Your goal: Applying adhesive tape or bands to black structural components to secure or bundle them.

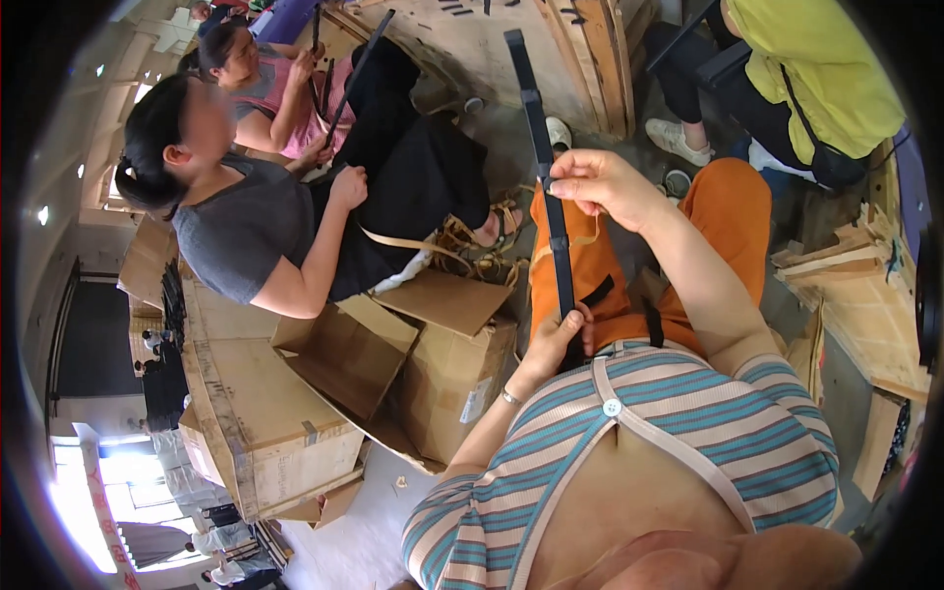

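Observation:
A long, narrow black strip (pixel 562 275) with raised bands along it stands upright over my lap, its far end beyond my knees. My left hand (pixel 559 342) is closed round its near end, close to my waist. Farther up, my right hand (pixel 608 189) pinches the strip's right edge between thumb and fingers. Whether a smaller piece sits in that pinch is hidden. Below the right hand, a thin tan band (pixel 588 238) lies against my orange trousers (pixel 728 211). Short black pieces (pixel 597 292) rest on my lap.
Open cardboard boxes (pixel 447 379) stand at my left beside a wooden crate (pixel 295 457). Two seated people (pixel 231 211) handle similar black strips there. A person in yellow (pixel 821 74) sits far right. Ahead rises a wooden crate (pixel 492 49); broken wood (pixel 846 265) lies right.

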`<state>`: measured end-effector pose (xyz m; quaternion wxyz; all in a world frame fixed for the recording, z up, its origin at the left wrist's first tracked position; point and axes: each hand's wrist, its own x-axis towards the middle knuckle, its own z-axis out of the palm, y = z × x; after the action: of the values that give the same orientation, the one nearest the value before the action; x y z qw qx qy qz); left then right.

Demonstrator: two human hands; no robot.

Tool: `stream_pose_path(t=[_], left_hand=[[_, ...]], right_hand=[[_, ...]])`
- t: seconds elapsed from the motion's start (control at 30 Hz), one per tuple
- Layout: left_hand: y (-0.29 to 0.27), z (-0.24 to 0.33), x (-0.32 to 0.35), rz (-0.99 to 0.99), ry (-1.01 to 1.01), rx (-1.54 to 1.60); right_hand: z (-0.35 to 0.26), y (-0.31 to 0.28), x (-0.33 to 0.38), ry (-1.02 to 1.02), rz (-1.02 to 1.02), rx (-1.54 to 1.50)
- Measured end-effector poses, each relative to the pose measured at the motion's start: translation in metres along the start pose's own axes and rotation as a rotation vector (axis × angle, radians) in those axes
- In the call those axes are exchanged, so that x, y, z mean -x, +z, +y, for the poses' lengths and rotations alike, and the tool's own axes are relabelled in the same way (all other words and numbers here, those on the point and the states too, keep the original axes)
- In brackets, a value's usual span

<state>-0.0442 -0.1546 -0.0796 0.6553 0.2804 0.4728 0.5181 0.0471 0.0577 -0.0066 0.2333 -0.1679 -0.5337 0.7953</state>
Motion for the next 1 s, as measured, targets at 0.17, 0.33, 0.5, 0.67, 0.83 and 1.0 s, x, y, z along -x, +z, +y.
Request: stream_pose_path(t=[0.17, 0.33, 0.5, 0.67, 0.83, 1.0], left_hand=[[0.011, 0.025, -0.007, 0.249, 0.063, -0.022], [-0.009, 0.052, -0.030, 0.136, 0.075, 0.191], [-0.002, 0.072, -0.033, 0.107, 0.099, 0.175], [-0.002, 0.078, -0.034, 0.137, 0.162, 0.161], [0.001, 0.092, -0.032, 0.197, 0.228, 0.105], [0.000, 0.093, -0.034, 0.360, 0.239, 0.030]], right_hand=[[-0.008, 0.000, 0.004, -0.169, 0.074, 0.162], [-0.005, 0.003, 0.021, -0.094, -0.051, 0.240], [0.016, 0.015, 0.023, -0.053, -0.142, 0.193], [0.019, 0.024, 0.024, -0.069, -0.189, 0.173], [0.017, 0.026, 0.025, -0.015, -0.187, 0.197], [0.024, 0.026, 0.025, -0.075, -0.181, 0.342]])
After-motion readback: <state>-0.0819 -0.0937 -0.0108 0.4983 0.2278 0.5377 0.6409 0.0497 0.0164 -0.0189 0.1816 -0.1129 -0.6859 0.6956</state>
